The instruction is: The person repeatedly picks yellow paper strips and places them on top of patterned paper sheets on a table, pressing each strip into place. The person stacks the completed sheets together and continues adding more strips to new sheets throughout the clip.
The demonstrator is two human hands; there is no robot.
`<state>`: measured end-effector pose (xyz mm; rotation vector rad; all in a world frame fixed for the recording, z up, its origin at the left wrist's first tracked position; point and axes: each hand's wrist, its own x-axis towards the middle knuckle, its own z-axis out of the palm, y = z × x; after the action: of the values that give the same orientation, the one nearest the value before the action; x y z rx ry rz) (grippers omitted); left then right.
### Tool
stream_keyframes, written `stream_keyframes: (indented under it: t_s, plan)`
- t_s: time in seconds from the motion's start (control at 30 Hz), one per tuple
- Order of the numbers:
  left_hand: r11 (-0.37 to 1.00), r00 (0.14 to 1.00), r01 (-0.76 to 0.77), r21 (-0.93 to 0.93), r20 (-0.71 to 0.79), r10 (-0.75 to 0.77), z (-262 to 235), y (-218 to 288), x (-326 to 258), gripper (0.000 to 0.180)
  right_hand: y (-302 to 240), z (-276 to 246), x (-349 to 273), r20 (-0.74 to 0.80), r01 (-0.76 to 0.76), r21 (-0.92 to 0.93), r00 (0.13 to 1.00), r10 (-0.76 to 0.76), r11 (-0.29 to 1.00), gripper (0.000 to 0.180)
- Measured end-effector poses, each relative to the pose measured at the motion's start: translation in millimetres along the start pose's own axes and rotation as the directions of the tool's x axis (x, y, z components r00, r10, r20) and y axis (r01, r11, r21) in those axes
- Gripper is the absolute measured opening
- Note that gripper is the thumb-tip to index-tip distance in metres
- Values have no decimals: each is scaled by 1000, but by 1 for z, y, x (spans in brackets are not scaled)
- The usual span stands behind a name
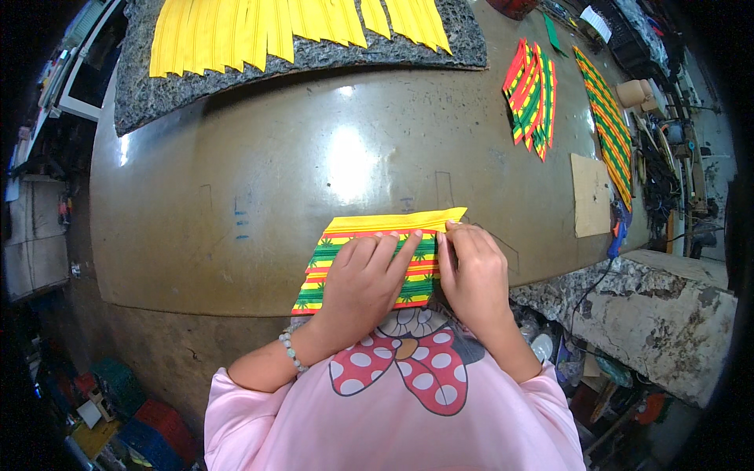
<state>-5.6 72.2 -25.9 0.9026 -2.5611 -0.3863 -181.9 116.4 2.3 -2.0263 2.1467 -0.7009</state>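
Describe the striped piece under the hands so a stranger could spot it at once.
On the brown table, look at the near edge. The striped piece lies flat under the left hand and right hand. Unlike the other striped pieces far right, it has a plain yellow strip along its top edge.

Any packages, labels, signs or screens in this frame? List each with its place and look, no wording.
No clear packages, labels, signs or screens.
Nearest candidates:
White card: far right table edge, on a dark crate, small and slanted; print unreadable.
Brown cardboard piece: right side of the table, plain rectangle, blank.
Pencil and blue marks: drawn on the tabletop left of the hands, faint.
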Motion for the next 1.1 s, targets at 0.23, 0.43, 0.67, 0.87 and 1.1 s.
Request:
stream_keyframes:
  t_s: [0.23, 0.43, 0.67, 0.87, 1.1]
  plan:
    - [1000, 1000, 5, 10, 13, -5, 1, -1, 0, 56, -2, -2, 6, 60, -68, -38, 996, 70, 997, 11]
    - [999, 1000, 5, 44, 20, -6, 1, 0, -1, 58, -5, -1, 11, 67, -87, -106, 993, 94, 991, 15]
    - [998, 1000, -4, 63, 21, 2, 2, 0, 0, 58, -7, 0, 13, 82, -89, -153, 991, 102, 984, 14]
    - [997, 999, -6, 79, 33, 3, -2, 4, 5, 51, -7, 1, 12, 122, -51, -215, 989, 78, 975, 12]
    - [990, 993, -117, 76, 38, 114, 10, 11, 21, 45, 1, 2, 8, 55, -44, -144, 997, 52, 989, 13]
